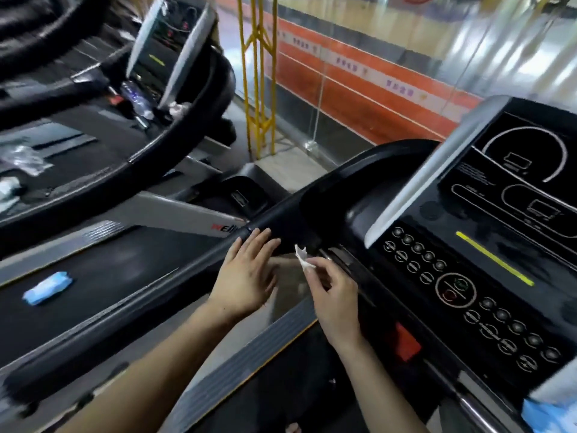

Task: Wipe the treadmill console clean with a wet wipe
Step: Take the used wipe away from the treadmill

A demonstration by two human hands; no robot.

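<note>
The black treadmill console (487, 232) fills the right side, with round buttons, a yellow stripe and white outline graphics. My right hand (332, 292) pinches a small white wet wipe (301, 256) between fingertips, just left of the console's lower corner. My left hand (246, 273) hovers flat with fingers spread, empty, beside the black handrail (187, 270). Both hands sit close together, left of the button panel.
A blue wipe pack (46, 287) lies on the neighbouring treadmill's belt at left. A second treadmill console (168, 48) with a bottle stands at upper left. A red safety clip (406, 342) sits below the console. Something blue (549, 414) shows at the bottom right corner.
</note>
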